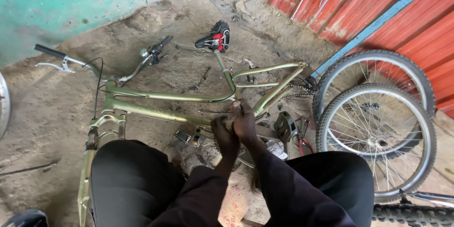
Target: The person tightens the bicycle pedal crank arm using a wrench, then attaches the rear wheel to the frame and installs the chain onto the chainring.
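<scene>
Right now both sets of fingers are curled tight. The left hand and the right hand touch each other and squeeze the low middle part of the green bike frame. The frame lies flat on the dirt floor, with no wheels on it. Its black and red seat points to twelve o'clock. The handlebar is at ten o'clock. Two loose wheels lean at three o'clock, by the red metal wall. A black pedal sits just right of the hands.
</scene>
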